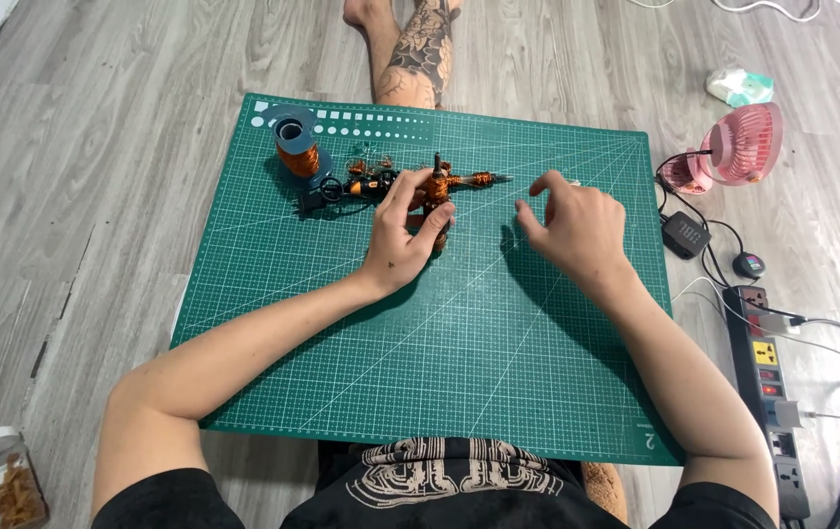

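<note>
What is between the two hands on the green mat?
In the head view, only bare green cutting mat lies between the left hand, which holds the orange wire figure, and the open right hand. Nothing else sits in that gap.

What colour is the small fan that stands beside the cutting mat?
The fan is pink, seen best in the head view, to the right of the green mat.

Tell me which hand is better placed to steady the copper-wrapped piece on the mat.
Left. The left hand already has its fingers around the copper-wrapped piece on the green cutting mat. The right hand hovers apart, to the piece's right, fingers curled and holding nothing visible.
</note>
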